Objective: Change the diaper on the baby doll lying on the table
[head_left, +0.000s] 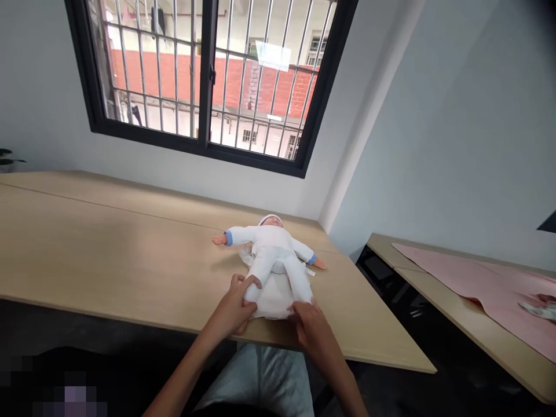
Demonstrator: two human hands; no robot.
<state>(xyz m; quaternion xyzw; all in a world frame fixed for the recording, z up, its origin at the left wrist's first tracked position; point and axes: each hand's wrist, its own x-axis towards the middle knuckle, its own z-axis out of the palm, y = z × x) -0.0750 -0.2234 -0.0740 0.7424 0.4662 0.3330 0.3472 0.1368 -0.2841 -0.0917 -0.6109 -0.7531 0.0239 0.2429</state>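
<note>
The baby doll in a white cloth suit with blue cuffs [274, 237] lies on its back on the long pale wood-look table [108, 243], at 12 o'clock from the person, head towards 12, arms out towards 9 and 4. A soft white pad [274, 296] shows between its 2 legs. Handling it well probably calls for light, equal pressure on both legs, keeping them parted so the body lies straight and the pad does not bunch. The bare left hand [234, 304] sits at 7 o'clock of the doll, partly closed, index finger and thumb around the near leg end. The bare right hand [309, 321], at 5, is back upward with fingers curled in; whether it grips leg or pad cannot be told. Both forearms angle inward.
</note>
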